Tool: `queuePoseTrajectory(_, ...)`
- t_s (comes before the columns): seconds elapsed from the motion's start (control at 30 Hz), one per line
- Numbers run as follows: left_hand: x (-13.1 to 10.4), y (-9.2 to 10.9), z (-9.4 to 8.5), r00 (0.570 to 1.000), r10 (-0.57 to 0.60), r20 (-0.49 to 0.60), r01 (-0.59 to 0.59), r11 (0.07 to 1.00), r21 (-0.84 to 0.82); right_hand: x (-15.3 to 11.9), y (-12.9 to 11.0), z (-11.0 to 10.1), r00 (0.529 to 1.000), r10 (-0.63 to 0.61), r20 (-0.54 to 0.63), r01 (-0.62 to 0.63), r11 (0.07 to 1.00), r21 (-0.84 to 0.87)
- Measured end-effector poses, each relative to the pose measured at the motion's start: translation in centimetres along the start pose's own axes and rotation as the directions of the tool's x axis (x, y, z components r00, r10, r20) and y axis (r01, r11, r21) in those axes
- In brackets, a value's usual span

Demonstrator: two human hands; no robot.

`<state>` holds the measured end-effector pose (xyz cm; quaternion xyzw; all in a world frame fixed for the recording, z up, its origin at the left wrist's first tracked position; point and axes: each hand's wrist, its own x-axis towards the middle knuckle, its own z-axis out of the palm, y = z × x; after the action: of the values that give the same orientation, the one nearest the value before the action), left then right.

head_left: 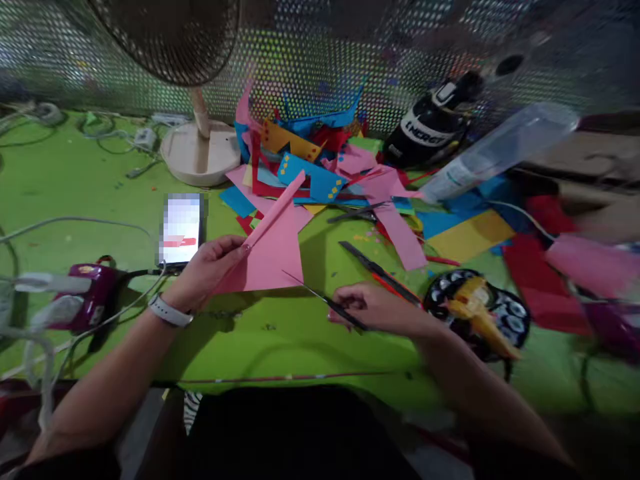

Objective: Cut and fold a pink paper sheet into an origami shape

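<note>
My left hand [215, 263] pinches a sheet of pink paper [275, 257] along a narrow strip folded over at its upper left edge. The sheet is held just above the green table, its lower corner pointing towards my right hand [367, 307]. Those right fingers are closed round the black handles of slim scissors [320, 297]. The blades reach over the lower right part of the pink sheet; whether they are cutting into it I cannot tell. Just beyond my right hand lies a utility knife [380, 270] with an orange and black body.
Behind the sheet is a heap of coloured paper pieces [310, 177]. A fan [200, 150] stands back left, near a phone [180, 227] and a purple power adapter [83, 293] with cables. To the right are a black bottle [423, 127], a clear bottle [505, 150] and a black patterned pouch [440, 293].
</note>
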<state>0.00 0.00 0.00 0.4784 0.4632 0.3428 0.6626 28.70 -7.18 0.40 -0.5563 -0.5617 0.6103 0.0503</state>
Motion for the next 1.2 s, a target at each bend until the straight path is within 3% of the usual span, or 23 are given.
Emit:
queuePoseTrajectory(0.33,0.11,0.2,0.16,1.0,-0.011,-0.01,0.011,0.999,0.049,-0.06,-0.16,0.07,1.0,0.002,-0.028,0.002,0.992,0.13)
queuePoseTrajectory(0.63,0.22,0.08,0.15,1.0,-0.007,-0.022,0.008,0.999,0.053,0.24,0.4,0.08,0.998,-0.009,-0.061,0.017,0.992,0.125)
queuePoseTrajectory(1.2,0.03,0.03,0.8,0.999,-0.033,0.018,0.032,0.999,0.042,0.67,0.43,0.84,1.0,-0.023,-0.021,0.026,0.983,0.18)
